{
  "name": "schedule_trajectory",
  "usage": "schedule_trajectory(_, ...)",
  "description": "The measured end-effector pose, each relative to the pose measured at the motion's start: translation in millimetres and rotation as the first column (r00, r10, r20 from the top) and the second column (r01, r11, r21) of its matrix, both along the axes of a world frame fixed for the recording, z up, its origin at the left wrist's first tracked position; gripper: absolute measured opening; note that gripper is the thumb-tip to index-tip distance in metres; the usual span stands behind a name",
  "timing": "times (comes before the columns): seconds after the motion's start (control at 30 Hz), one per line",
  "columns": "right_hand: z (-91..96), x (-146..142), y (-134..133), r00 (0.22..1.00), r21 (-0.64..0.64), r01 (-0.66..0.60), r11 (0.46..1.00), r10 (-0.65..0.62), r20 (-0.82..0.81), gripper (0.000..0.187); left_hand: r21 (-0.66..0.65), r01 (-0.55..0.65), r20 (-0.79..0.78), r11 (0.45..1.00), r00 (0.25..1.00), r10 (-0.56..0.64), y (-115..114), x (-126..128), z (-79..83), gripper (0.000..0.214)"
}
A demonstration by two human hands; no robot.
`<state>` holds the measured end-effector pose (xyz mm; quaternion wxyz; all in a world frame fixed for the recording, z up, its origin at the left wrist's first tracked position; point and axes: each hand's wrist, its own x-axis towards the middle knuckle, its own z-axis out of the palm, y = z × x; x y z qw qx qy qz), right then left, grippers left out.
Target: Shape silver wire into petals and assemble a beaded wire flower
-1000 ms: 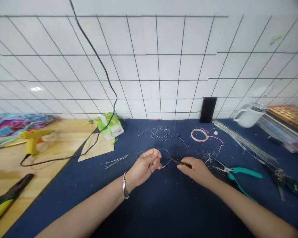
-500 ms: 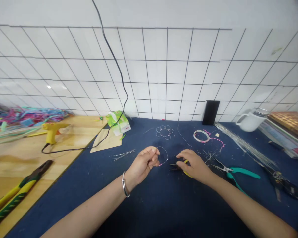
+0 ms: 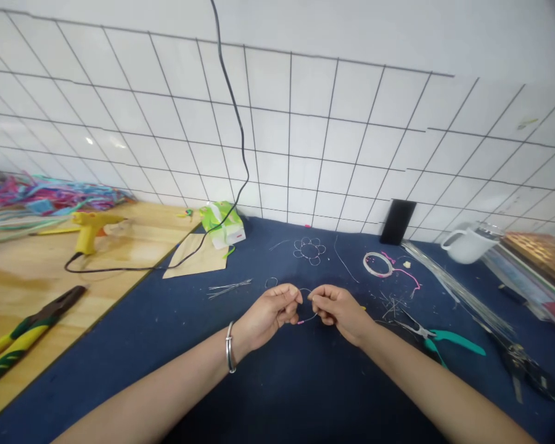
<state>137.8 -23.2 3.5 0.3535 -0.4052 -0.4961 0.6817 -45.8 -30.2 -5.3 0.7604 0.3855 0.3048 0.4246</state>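
Above the dark blue mat, my left hand (image 3: 274, 313) pinches one side of a thin wire ring (image 3: 309, 319) between thumb and fingers. My right hand (image 3: 337, 310) is closed on the opposite side of the same ring. A short pink section (image 3: 300, 322) shows on the ring's lower edge, by the left fingertips. Parts of the ring are hidden by the fingers. Just behind my left hand lies a small wire loop (image 3: 271, 282). Farther back, a flower-shaped wire piece (image 3: 310, 250) rests flat. A bit of yellow handle (image 3: 363, 308) shows past my right hand.
Teal-handled pliers (image 3: 457, 341), wire scraps (image 3: 393, 306), a white coil (image 3: 378, 264) and long wires (image 3: 462, 287) are at right. A white mug (image 3: 472, 243) stands behind. At left are cut wires (image 3: 229, 288), a yellow glue gun (image 3: 89, 231) and large pliers (image 3: 37, 333).
My right hand has left the yellow-handled tool and moved left to pinch the wire ring. My left hand keeps its hold. The camera view has tilted slightly.
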Motion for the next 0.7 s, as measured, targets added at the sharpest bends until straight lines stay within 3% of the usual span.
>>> schedule_trajectory(0.37, -2.3, 8.5, 8.0, 0.998, -0.002, -0.001, 1.000, 0.001, 0.062, 0.020, -0.060, 0.088, 0.031, 0.994, 0.996, -0.086, 13.5, -6.9, -3.9, 0.020)
schedule_trajectory(0.7, -1.1, 6.9, -0.2, 0.998, 0.046, -0.018, 0.999, 0.014, 0.067, 0.021, -0.010, 0.029, 0.046, 1.000, 0.999, -0.029, 9.0, -9.7, -3.5, 0.019)
